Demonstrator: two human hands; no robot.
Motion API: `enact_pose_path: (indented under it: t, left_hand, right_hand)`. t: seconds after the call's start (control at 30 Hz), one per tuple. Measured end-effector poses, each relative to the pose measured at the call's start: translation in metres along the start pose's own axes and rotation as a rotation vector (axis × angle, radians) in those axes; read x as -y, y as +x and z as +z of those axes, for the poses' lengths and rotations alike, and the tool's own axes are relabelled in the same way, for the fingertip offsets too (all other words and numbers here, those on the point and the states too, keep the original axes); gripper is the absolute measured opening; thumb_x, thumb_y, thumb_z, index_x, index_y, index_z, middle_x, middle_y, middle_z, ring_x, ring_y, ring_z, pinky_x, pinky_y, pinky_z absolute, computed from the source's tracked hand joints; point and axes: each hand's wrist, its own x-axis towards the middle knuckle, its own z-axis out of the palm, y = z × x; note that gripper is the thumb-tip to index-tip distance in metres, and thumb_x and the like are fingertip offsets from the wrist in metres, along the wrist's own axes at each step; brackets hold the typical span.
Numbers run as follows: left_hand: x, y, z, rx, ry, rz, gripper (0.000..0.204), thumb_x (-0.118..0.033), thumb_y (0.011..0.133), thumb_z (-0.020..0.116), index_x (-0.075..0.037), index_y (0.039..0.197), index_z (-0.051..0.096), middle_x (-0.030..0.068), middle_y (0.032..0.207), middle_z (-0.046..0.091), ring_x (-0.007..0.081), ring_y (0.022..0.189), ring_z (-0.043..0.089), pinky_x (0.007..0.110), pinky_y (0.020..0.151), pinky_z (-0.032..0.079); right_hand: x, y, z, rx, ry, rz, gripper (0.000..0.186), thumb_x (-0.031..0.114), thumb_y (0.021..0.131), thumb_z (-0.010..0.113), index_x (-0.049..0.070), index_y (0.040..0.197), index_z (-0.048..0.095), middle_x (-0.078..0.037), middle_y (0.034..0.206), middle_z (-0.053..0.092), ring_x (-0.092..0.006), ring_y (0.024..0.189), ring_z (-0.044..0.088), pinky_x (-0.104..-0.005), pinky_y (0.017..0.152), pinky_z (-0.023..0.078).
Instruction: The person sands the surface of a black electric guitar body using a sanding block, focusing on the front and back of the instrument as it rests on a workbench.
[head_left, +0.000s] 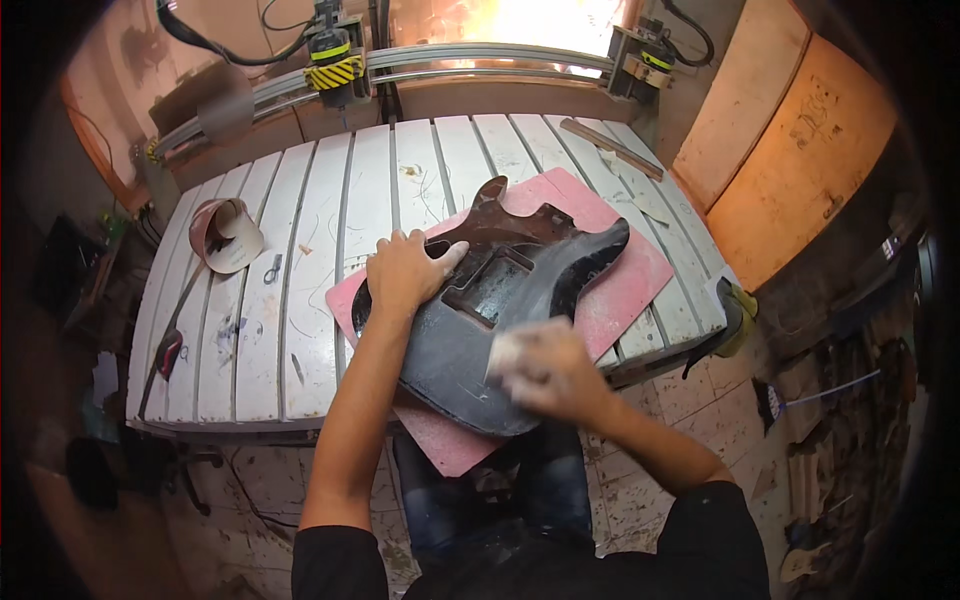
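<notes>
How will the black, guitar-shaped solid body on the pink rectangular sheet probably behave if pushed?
The black, guitar-shaped solid body looks thick, so it probably will not bend. Lying broad and flat on the pink rectangular sheet, it seems unlikely to roll. Its dusty-looking face may feel slippery.

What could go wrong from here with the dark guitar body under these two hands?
1. The pink pad and the lower end of the guitar body seem to reach past the front edge of the slatted table, so pressing there might tip them.
2. The right hand, blurred, is near the body's rim; it might slip off the curve.
3. The left hand rests with its thumb close to a cutout and might catch on its edge.
</notes>
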Motion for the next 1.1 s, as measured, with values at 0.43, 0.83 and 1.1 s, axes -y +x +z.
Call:
enact_pose_path:
  t: [0.43,0.83,1.1]
  left_hand:
    - [0.042,-0.138,0.004,-0.199,0.108,0.013,0.104,-0.068,0.092,0.068,0.013,0.153,0.043,0.0325,0.163,0.043,0.0449,0.157,0.033,0.059,0.126,0.025]
    - [-0.136,-0.187,0.018,0.212,-0.137,0.765,0.120,-0.088,0.088,0.056,0.009,0.158,0.041,0.0292,0.167,0.039,0.0409,0.159,0.033,0.059,0.130,0.021]
    - [0.005,-0.151,-0.018,0.039,-0.038,0.187,0.110,-0.072,0.094,0.064,0.012,0.159,0.037,0.0323,0.168,0.037,0.0436,0.161,0.029,0.056,0.131,0.017]
  right_hand:
    - [-0.147,-0.063,-0.026,-0.515,-0.203,0.424,0.026,0.014,0.083,0.084,0.005,0.107,0.077,-0.018,0.118,0.074,-0.0381,0.111,0.067,-0.0486,0.100,0.052]
    - [-0.156,-0.084,-0.030,-0.532,-0.127,0.661,0.027,0.014,0.086,0.083,0.001,0.109,0.075,-0.016,0.115,0.075,-0.0379,0.111,0.065,-0.0481,0.101,0.051]
    - [-0.149,-0.083,-0.036,-0.563,-0.085,0.694,0.028,0.013,0.087,0.082,0.001,0.111,0.075,-0.017,0.120,0.074,-0.0388,0.113,0.064,-0.0487,0.102,0.051]
